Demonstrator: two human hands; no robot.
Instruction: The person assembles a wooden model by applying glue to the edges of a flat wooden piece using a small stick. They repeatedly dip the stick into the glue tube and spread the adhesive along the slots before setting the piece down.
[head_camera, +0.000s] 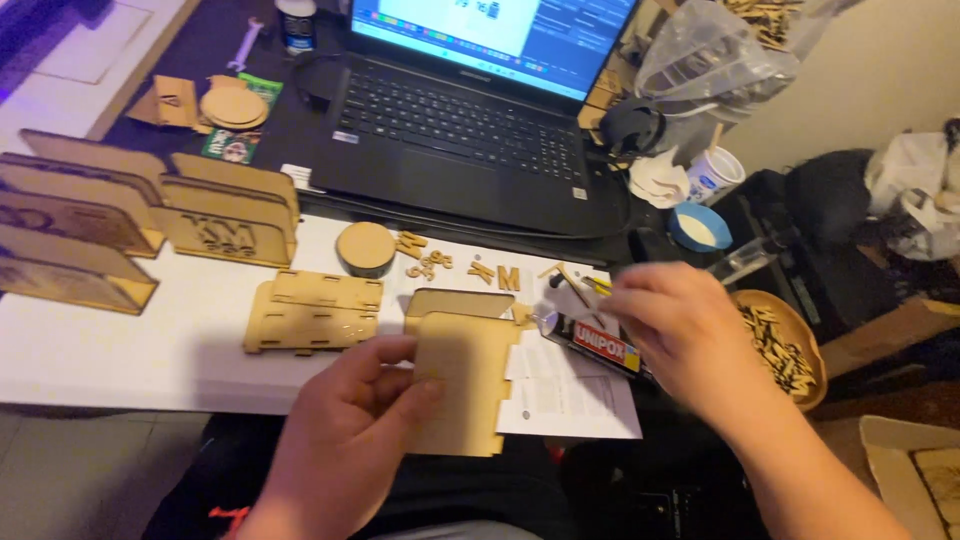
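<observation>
My left hand (345, 425) grips a flat, notched wooden panel (465, 385) by its left edge, holding it over the table's front edge. My right hand (680, 335) hovers, blurred, above a black and yellow glue tube (590, 342) that lies on a white printed sheet (560, 395); whether the fingers touch the tube or pinch something thin near its nozzle is unclear. Small wooden letters (495, 275) lie just beyond the panel.
Flat wooden pieces (310, 312) and a round wooden disc (366, 247) lie on the white tabletop (120, 345). Assembled wooden holders (150, 215) stand at left. An open laptop (465, 120) sits behind. At right are a wooden bowl of cut pieces (790, 350) and a small white cup (700, 227).
</observation>
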